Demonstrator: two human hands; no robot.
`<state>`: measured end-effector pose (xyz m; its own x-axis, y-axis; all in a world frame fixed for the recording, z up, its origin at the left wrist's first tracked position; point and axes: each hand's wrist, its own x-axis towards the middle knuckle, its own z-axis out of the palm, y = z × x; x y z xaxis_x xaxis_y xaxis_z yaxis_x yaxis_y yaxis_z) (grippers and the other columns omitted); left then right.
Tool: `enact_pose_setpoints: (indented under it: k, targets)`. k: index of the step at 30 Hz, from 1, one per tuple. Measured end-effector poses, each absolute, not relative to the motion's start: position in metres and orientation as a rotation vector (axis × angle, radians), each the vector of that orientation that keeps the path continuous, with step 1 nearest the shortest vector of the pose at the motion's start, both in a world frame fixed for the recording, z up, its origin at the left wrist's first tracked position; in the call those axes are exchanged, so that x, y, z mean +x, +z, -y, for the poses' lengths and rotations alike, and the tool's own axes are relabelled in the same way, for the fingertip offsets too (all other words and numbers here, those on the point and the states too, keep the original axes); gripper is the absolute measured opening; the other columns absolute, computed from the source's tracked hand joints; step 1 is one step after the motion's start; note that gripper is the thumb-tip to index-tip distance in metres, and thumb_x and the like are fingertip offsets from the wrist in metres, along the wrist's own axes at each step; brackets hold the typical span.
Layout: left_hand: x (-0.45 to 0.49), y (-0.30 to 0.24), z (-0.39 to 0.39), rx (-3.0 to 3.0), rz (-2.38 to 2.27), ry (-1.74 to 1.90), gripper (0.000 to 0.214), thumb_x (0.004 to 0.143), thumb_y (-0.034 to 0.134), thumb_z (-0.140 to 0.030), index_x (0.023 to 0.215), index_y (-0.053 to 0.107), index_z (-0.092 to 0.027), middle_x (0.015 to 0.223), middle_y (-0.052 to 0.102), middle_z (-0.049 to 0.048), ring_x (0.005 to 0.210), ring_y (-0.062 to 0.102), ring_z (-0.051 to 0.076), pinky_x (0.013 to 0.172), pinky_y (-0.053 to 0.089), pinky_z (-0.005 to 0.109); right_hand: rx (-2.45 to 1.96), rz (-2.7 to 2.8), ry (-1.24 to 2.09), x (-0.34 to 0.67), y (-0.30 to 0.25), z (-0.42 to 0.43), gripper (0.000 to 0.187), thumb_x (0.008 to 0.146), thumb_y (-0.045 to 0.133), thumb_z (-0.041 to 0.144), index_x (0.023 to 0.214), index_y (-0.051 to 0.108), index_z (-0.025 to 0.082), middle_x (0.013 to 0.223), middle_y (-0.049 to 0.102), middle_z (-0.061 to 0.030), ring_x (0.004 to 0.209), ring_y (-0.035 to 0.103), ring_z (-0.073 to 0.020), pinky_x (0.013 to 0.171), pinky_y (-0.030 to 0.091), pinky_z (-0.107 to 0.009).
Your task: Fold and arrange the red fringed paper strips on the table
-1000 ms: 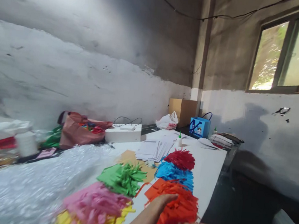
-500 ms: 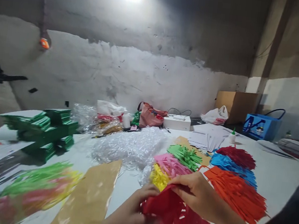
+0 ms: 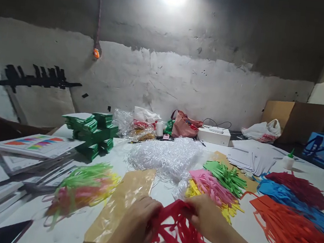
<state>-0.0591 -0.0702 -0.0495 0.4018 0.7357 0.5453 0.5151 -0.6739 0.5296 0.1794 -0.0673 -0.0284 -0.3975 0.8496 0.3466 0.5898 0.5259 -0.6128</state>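
Note:
A red fringed tassel (image 3: 186, 237) of paper-like strips stretches between my hands, its loose ends hanging toward the table's near edge. My left hand (image 3: 141, 220) is closed around its left side, fingertips partly hidden. Pinched in my right hand (image 3: 204, 216) is the upper right part of the same tassel. Just beyond lie yellow (image 3: 193, 191), pink (image 3: 210, 183) and green (image 3: 225, 177) fringe bundles. An orange fringe bundle (image 3: 292, 230) rests to the right of my right hand. Left of my left hand is a brown glossy sheet (image 3: 124, 199).
A heap of clear shredded film (image 3: 164, 155) sits mid-table. Green folded stacks (image 3: 93, 133) and printed sheets (image 3: 36, 144) are at left, with a mixed fringe bundle (image 3: 84, 186) nearer. Blue (image 3: 293, 202) and dark red bundles (image 3: 298, 185) lie right, near a glue bottle (image 3: 288, 161).
The view has turned left, so things appear further right. My hands have drawn the red tassel lower and more open, with strips now spread between them.

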Motion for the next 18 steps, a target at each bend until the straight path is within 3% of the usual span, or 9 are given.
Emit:
enact_pose_setpoints:
  k: [2,5,7,9,11,13,16,18]
  targets:
    - [-0.067,-0.054,0.07,2.469,-1.144,1.225,0.009,0.085,0.055,-0.015,0.079,0.059,-0.021,0.073,0.061,0.0032,0.07,0.054,0.02,0.065,0.043,0.032,-1.16,2.116,0.354,0.173,-0.039,0.062,0.023,0.08,0.058,0.002,0.076,0.074,0.018,0.076,0.075,-0.0045,0.072,0.068,-0.0222,0.081,0.051,-0.039]
    - [-0.074,-0.067,0.065,2.376,-1.107,1.28,0.005,0.089,0.054,-0.018,0.09,0.053,-0.023,0.089,0.062,0.004,0.072,0.057,0.017,0.064,0.047,0.029,-1.127,2.058,0.162,0.165,-0.047,0.058,0.034,0.078,0.057,-0.002,0.097,0.075,0.019,0.095,0.076,-0.0095,0.091,0.066,-0.0277,0.098,0.043,-0.049]
    - [-0.075,-0.08,0.057,2.193,-1.06,1.23,0.03,0.085,0.063,-0.023,0.113,0.052,-0.024,0.104,0.065,0.0068,0.078,0.061,0.018,0.069,0.051,0.031,-1.083,2.013,0.084,0.16,-0.05,0.059,0.039,0.076,0.056,-0.003,0.102,0.074,0.02,0.099,0.074,-0.0094,0.096,0.064,-0.0282,0.095,0.046,-0.045]
    - [-0.076,-0.091,0.048,2.07,-1.039,1.147,0.053,0.08,0.07,-0.03,0.128,0.05,-0.024,0.105,0.068,0.0077,0.081,0.063,0.02,0.072,0.053,0.033,-1.026,1.989,0.048,0.157,-0.052,0.062,0.038,0.074,0.055,-0.004,0.098,0.071,0.021,0.1,0.073,-0.0079,0.096,0.062,-0.0269,0.088,0.049,-0.04]
    - [-0.076,-0.097,0.041,2.031,-1.035,1.078,0.038,0.08,0.071,-0.034,0.115,0.061,-0.022,0.093,0.071,0.006,0.08,0.065,0.022,0.072,0.051,0.034,-0.991,1.999,0.073,0.157,-0.054,0.063,0.039,0.069,0.056,-0.003,0.096,0.069,0.02,0.104,0.071,-0.0073,0.099,0.061,-0.0266,0.089,0.05,-0.04]
    - [-0.075,-0.094,0.038,2.028,-1.049,1.054,0.017,0.085,0.067,-0.035,0.092,0.068,-0.02,0.083,0.071,0.0049,0.075,0.064,0.021,0.069,0.048,0.033,-0.994,2.028,0.134,0.16,-0.058,0.061,0.046,0.069,0.061,0.001,0.111,0.066,0.02,0.117,0.068,-0.0096,0.11,0.059,-0.0297,0.099,0.047,-0.047]
    - [-0.074,-0.083,0.039,2.02,-1.049,1.05,0.02,0.088,0.067,-0.039,0.085,0.067,-0.019,0.078,0.069,0.0041,0.071,0.059,0.019,0.066,0.043,0.031,-0.984,2.038,0.224,0.165,-0.065,0.054,0.071,0.073,0.069,0.012,0.141,0.051,0.018,0.129,0.066,-0.0144,0.119,0.058,-0.0329,0.107,0.04,-0.056]
    - [-0.074,-0.078,0.041,1.999,-1.011,1.056,0.03,0.089,0.065,-0.049,0.083,0.064,-0.02,0.079,0.067,0.0042,0.073,0.058,0.019,0.067,0.043,0.031,-0.978,2.026,0.284,0.166,-0.068,0.048,0.06,0.072,0.065,0.009,0.132,0.06,0.017,0.112,0.073,-0.0111,0.104,0.065,-0.0289,0.097,0.048,-0.049]
